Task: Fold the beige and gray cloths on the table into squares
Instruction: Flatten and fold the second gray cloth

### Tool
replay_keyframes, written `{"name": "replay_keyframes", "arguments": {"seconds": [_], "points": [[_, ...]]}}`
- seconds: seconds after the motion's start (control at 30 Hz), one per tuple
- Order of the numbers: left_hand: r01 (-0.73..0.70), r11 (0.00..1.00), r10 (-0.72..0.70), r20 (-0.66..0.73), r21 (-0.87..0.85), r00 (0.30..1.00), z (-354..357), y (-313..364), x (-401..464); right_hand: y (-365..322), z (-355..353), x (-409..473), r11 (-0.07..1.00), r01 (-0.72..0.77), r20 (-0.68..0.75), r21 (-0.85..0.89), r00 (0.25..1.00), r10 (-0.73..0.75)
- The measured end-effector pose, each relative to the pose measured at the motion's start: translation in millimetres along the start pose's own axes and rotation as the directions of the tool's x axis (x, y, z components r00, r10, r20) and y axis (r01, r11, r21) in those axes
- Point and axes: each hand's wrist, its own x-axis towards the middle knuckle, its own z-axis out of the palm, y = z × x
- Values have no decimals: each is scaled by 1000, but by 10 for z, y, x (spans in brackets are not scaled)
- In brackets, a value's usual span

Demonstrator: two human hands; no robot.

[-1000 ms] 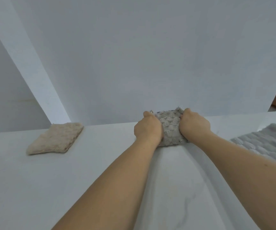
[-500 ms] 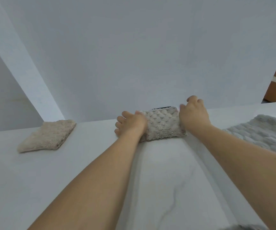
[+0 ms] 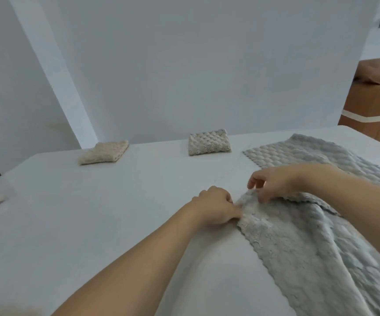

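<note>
On the white table point(image 3: 93, 224), a folded beige square point(image 3: 104, 152) and folded grey bubble-textured square point(image 3: 209, 142) sit beyond the unfolded grey textured cloth point(image 3: 309, 247), seemingly parked clear. The left hand point(image 3: 216, 208) pinches that cloth's near-left corner while the right hand point(image 3: 273, 183), fingers curled, pinches its edge just beside, likely to start a fold.

Both hands pinch the far corner of a gray cloth point(image 3: 303, 258) near the surface's point(image 3: 93, 224) right edge: left hand point(image 3: 216, 207), right hand point(image 3: 273, 182). Two folded cloths, beige point(image 3: 104, 152) and gray point(image 3: 209, 142), lie along the far edge.
</note>
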Motion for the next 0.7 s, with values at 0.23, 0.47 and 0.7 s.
{"name": "replay_keyframes", "arguments": {"seconds": [0.23,0.47,0.7], "points": [[-116,829,37,-153,-548,988,-444,46,-1100,-373,107,-865,977,5,-255,-212,965,-60],[-197,569,-42,-267,-798,963,-1186,-158,-2128,-983,-293,-1644,935,133,-177,329,981,-77],[-252,574,-136,-394,-779,909,-1517,-549,-2296,-1088,-432,-1779,691,108,85,715,967,-239]]}}
